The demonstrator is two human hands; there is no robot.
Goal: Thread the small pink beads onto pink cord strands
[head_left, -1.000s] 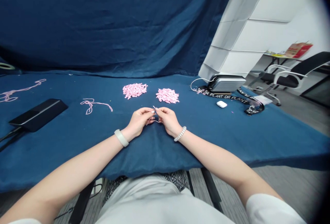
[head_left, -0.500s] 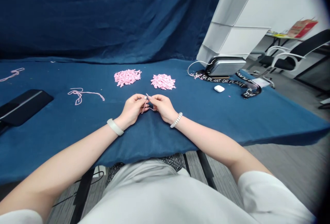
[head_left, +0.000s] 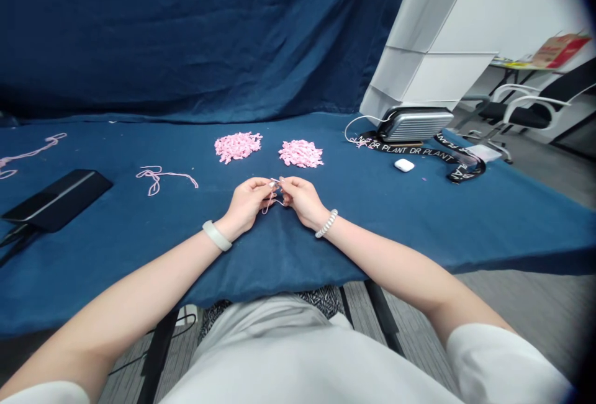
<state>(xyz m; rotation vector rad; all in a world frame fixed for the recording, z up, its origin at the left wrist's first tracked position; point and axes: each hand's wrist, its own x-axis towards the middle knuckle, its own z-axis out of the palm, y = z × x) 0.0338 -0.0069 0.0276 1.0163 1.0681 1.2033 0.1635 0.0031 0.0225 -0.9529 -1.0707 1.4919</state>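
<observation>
Pink string (head_left: 267,208) between fingers (head_left: 294,184); pink piles (head_left: 238,147) (head_left: 301,153) beyond; silver case (head_left: 416,126) farther right

The left hand (head_left: 246,204) and right hand (head_left: 302,202) partly hide a thin pink thread (head_left: 266,210) whose looping is too small to tell, while the left edge cuts off a loose pink strand (head_left: 33,153) and the right edge crops a black office chair with white armrests (head_left: 572,86).

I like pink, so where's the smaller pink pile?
In the head view, the smaller pink pile lies near the middle, right of the larger pink pile and just beyond the right hand.
</observation>
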